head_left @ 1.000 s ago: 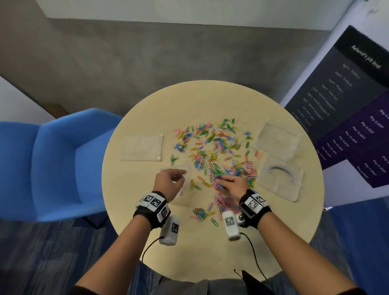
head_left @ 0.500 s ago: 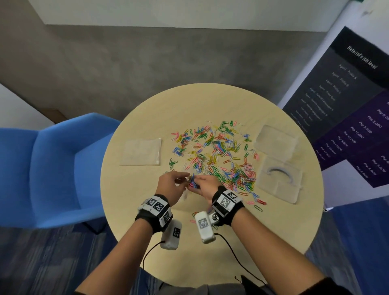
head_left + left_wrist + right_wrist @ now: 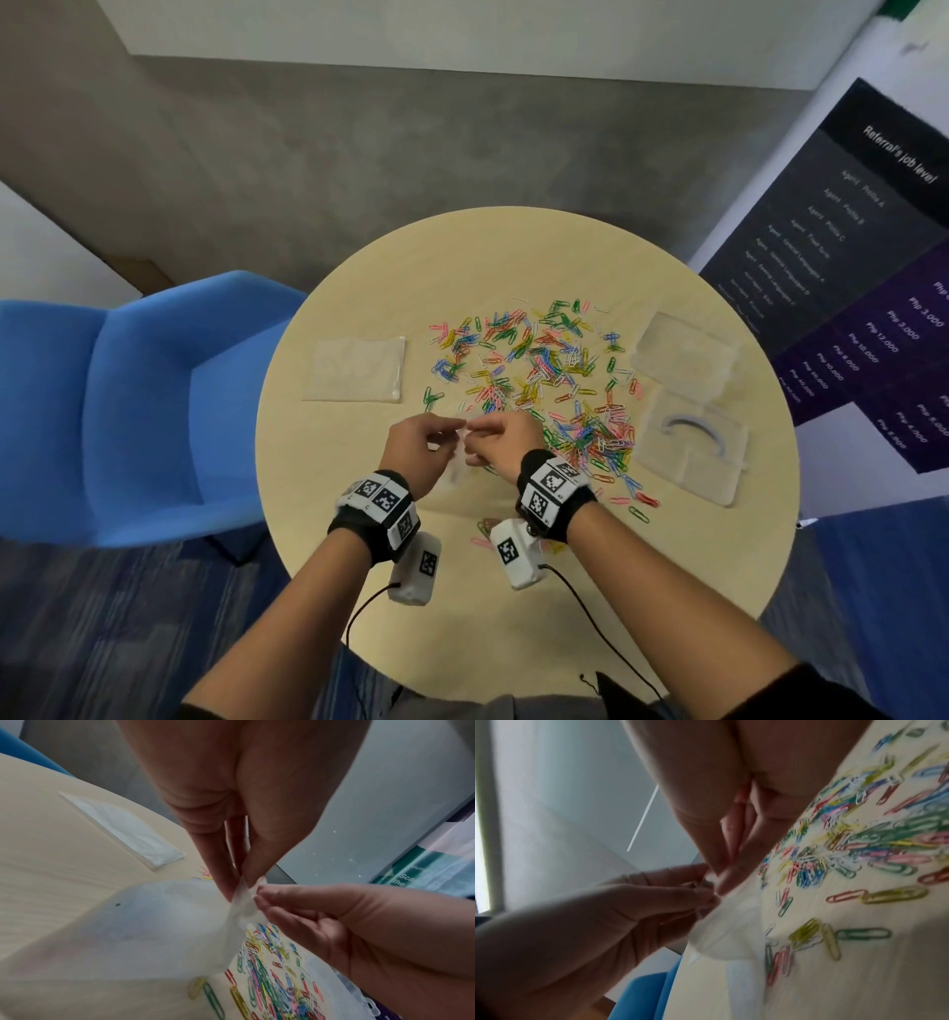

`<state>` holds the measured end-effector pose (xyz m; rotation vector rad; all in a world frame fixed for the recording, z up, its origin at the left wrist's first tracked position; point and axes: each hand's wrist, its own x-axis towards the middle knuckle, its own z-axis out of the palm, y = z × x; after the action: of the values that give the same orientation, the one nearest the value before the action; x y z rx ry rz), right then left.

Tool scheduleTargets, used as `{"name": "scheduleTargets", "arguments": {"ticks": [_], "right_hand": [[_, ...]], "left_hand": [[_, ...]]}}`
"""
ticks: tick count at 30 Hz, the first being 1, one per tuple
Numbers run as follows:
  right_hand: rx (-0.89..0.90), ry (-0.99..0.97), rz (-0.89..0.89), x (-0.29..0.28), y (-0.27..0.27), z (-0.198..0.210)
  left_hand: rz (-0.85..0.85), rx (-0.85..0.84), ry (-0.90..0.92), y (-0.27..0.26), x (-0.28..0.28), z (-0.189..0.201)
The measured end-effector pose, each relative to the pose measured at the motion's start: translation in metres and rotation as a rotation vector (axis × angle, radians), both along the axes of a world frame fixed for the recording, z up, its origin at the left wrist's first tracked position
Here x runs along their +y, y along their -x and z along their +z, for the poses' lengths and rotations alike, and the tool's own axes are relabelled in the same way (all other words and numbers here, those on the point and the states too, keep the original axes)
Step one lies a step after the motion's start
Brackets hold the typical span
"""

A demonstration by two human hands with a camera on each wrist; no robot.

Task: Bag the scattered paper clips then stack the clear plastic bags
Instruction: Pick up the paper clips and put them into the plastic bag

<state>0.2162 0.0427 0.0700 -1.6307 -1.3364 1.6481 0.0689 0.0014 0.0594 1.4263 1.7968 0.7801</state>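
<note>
A: Paper clips (image 3: 539, 380), coloured wire ones in pink, green, blue, yellow and white, lie scattered across the middle of the round pale wooden table (image 3: 513, 257), thickest toward four o'clock.

B: And the hands?

A: Both meet just on the six o'clock side of the clips. The left hand (image 3: 421, 452) pinches the top edge of a small clear plastic bag (image 3: 159, 923) between thumb and fingers; the right hand (image 3: 506, 444) pinches the same edge right beside it, fingertips nearly touching.

B: Anything in that bag?

A: I cannot tell; it hangs crumpled from the pinch, its lower part over the tabletop.

B: Other bags?

A: A flat stack of clear plastic bags (image 3: 357, 367) lies at nine o'clock, well apart from the clips. Two clear plastic cases (image 3: 688, 354) sit at three o'clock, the nearer one (image 3: 690, 452) with a pale curved piece inside. A blue upholstered chair (image 3: 128, 411) stands beyond the table's nine o'clock edge.
</note>
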Motion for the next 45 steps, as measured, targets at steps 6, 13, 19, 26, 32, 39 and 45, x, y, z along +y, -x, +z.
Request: {"name": "scheduleTargets", "arguments": {"ticks": [6, 13, 19, 26, 32, 39, 45], "right_hand": [[-0.588, -0.719, 1.010, -0.043, -0.041, -0.035], [-0.949, -0.923, 1.275, -0.079, -0.091, -0.100], [-1.056, -0.751, 1.115, -0.059, -0.104, -0.089], [-0.982, -0.705, 1.003, -0.048, -0.099, -0.080], [-0.674, -0.320, 0.129, -0.033, -0.107, -0.055], [0.536, 0.263, -0.610, -0.031, -0.085, -0.007], [0.667, 0.331, -0.475, -0.025, -0.036, 0.008]], "left_hand": [[0.135, -0.023, -0.008, 0.027, -0.004, -0.002], [0.216, -0.055, 0.022, 0.051, -0.016, -0.009], [0.199, -0.067, 0.049, 0.052, -0.024, -0.013], [0.134, -0.062, 0.042, 0.041, -0.028, -0.013], [0.090, -0.082, 0.052, 0.027, -0.026, -0.005], [0.051, -0.151, 0.064, -0.004, -0.017, 0.001], [0.018, -0.148, 0.030, -0.026, -0.010, 0.004]]}}
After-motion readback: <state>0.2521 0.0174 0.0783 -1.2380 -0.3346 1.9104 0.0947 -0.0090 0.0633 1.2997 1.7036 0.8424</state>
